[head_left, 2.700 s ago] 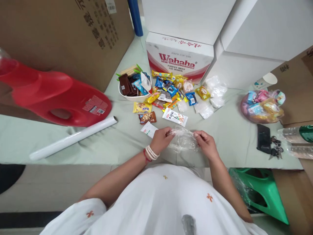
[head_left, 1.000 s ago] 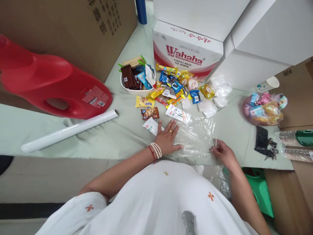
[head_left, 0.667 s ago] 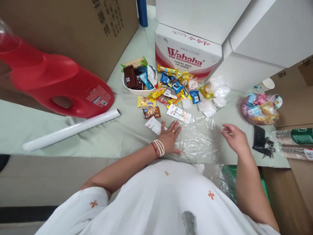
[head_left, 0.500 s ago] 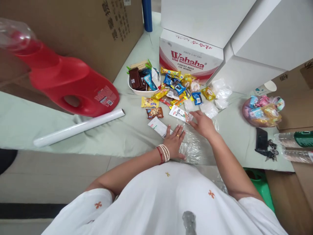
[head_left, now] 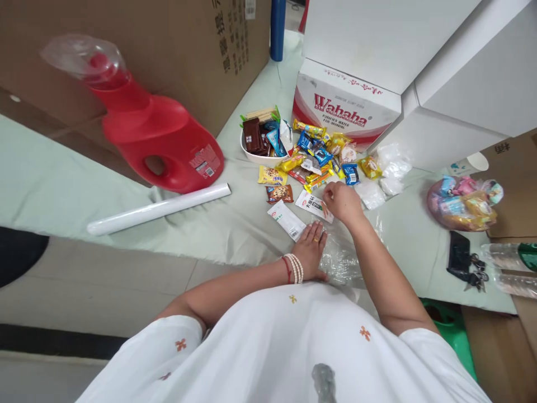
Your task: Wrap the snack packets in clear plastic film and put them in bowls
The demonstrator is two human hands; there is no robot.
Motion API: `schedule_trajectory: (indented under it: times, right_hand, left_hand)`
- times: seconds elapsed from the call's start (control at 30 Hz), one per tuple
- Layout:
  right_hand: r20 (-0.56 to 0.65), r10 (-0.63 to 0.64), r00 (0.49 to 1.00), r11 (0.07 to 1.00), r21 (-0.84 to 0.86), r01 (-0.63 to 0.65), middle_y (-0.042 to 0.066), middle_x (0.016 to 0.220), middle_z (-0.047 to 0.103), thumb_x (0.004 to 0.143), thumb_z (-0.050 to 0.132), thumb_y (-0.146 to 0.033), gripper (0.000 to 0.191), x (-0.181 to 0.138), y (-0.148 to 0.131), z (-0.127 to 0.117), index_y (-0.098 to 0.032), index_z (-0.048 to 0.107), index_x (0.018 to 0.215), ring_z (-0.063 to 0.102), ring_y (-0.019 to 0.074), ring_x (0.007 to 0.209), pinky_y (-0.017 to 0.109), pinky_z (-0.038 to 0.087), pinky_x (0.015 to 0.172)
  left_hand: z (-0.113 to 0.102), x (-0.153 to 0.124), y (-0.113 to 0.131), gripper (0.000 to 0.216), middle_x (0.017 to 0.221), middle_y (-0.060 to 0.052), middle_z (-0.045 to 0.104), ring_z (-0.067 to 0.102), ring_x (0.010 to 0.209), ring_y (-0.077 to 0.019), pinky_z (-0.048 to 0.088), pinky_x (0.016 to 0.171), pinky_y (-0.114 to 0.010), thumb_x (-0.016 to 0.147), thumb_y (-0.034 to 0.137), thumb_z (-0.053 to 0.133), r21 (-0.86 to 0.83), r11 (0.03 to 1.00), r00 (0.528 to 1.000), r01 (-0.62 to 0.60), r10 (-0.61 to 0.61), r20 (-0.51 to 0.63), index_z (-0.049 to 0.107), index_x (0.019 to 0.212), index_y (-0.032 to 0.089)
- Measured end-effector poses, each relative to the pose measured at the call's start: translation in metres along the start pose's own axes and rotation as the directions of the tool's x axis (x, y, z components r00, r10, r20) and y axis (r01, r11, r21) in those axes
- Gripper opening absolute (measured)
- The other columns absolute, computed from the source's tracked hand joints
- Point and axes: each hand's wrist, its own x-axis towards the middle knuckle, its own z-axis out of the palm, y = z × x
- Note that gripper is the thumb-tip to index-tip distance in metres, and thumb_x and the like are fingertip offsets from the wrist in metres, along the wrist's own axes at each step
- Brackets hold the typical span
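Observation:
My left hand (head_left: 311,253) lies flat, fingers stretched out, on a clear plastic bag (head_left: 340,257) at the table's near edge. Just beyond its fingertips is a white packet (head_left: 287,219) with a green mark. My right hand (head_left: 343,202) is curled in with fingers bent together above the right end of a printed white snack packet (head_left: 310,205). What those fingers hold, if anything, is hidden. A brown cookie packet (head_left: 279,193) and a yellow cookie packet (head_left: 272,176) lie to the left, and wrapped snacks (head_left: 321,155) are heaped farther back.
A white bowl (head_left: 262,158) of snacks stands behind. Left are a white roll (head_left: 159,209) and a large red jug (head_left: 168,134). A Wahaba-style carton, lettered Wahaha (head_left: 344,106), backs the heap. Right are white bundles (head_left: 393,161), a filled pink bowl (head_left: 461,204) and keys (head_left: 476,274).
My right hand's fingers have drawn in from reaching over the printed packet to a curl above its end. My left hand stays flat on the bag. The view has shifted.

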Motion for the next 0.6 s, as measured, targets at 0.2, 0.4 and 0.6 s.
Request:
schedule_trajectory:
  times: [0.2, 0.4, 0.6]
  right_hand:
    - [0.164, -0.059, 0.985, 0.995, -0.066, 0.071, 0.017, 0.131, 0.066, 0.091, 0.070, -0.043, 0.051, 0.017, -0.015, 0.022, -0.019, 0.063, 0.135, 0.064, 0.0299, 0.115, 0.033, 0.050, 0.085]
    - [-0.053, -0.039, 0.998, 0.998, -0.042, 0.037, 0.016, 0.116, 0.070, 0.100, 0.055, -0.033, 0.027, 0.024, -0.008, -0.010, -0.016, 0.072, 0.111, 0.064, 0.0274, 0.108, 0.031, 0.045, 0.082]
    - [0.190, -0.251, 0.949, 0.965, 0.125, 0.230, 0.013, 0.123, 0.069, 0.101, 0.056, -0.040, 0.032, -0.007, -0.063, 0.011, -0.018, 0.067, 0.121, 0.062, 0.0262, 0.110, 0.031, 0.046, 0.084]
  left_hand:
    - [0.004, 0.000, 0.001, 0.139, 0.171, -0.033, 0.011, 0.009, 0.162, -0.0449, 0.005, 0.131, -0.052, 0.062, 0.082, 0.077, 0.001, 1.000, 1.000, 0.001, -0.001, 0.002, 0.030, 0.161, -0.003]
    - [0.010, 0.000, 0.003, 0.139, 0.171, -0.032, 0.015, 0.011, 0.161, -0.0458, 0.007, 0.130, -0.055, 0.061, 0.083, 0.076, 0.014, 1.000, 1.000, -0.004, 0.004, -0.026, 0.030, 0.161, -0.001]
    - [0.013, 0.000, 0.002, 0.128, 0.163, -0.032, 0.037, 0.030, 0.156, -0.0437, 0.021, 0.129, -0.051, 0.062, 0.077, 0.082, -0.039, 0.999, 1.000, -0.015, 0.015, -0.013, 0.041, 0.155, -0.001]
